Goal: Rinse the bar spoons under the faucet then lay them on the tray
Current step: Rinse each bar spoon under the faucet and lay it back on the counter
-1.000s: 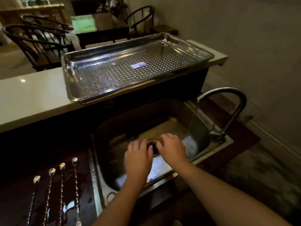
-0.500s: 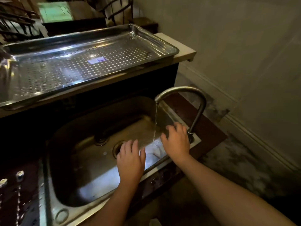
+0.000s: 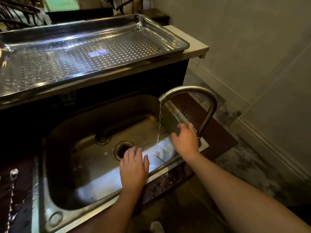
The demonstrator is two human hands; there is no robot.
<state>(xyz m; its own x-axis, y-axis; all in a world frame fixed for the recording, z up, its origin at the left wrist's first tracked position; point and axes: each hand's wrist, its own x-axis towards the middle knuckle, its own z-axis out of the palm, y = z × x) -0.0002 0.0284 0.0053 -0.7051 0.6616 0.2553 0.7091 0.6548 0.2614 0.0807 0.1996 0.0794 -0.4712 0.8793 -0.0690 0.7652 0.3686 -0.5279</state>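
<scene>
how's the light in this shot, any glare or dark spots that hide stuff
Head view: dim overall; strong glare on the perforated tray and a bright patch on the sink floor near the left hand. The counter left of the sink is nearly black, so only one bar spoon tip shows. Wide-angle bending curves the tray's edges. The right hand is clearly lit.

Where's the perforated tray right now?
In the head view, the tray sits empty on the raised counter behind the sink, upper left of the running faucet.
</scene>
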